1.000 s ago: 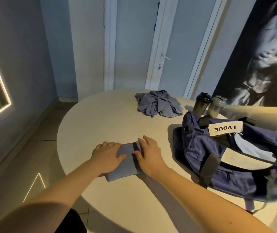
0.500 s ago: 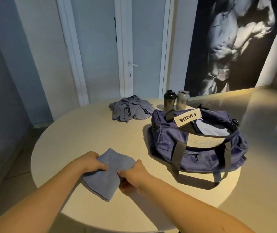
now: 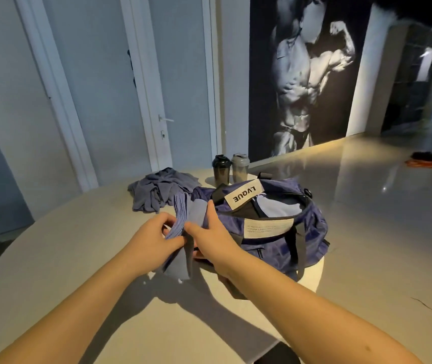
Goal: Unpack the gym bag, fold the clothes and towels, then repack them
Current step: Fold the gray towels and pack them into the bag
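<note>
A folded blue-grey towel (image 3: 183,222) is held upright above the round table (image 3: 65,258), just left of the open navy gym bag (image 3: 270,245). My left hand (image 3: 154,240) pinches its left edge. On the towel's right side my right hand (image 3: 209,237) grips it with the thumb in front and the fingers behind. White cloth (image 3: 275,208) shows inside the bag's open top. A crumpled grey garment (image 3: 159,190) lies on the table behind the towel.
Two shaker bottles, one black (image 3: 221,170) and one grey (image 3: 240,168), stand at the table's far edge behind the bag. A closed white door (image 3: 175,88) and a wall poster are beyond. Small dark and orange items (image 3: 425,161) lie on the glossy floor at far right.
The folded towel has come up off the table in both hands and moved toward the bag. The view has swung right and lifted.
</note>
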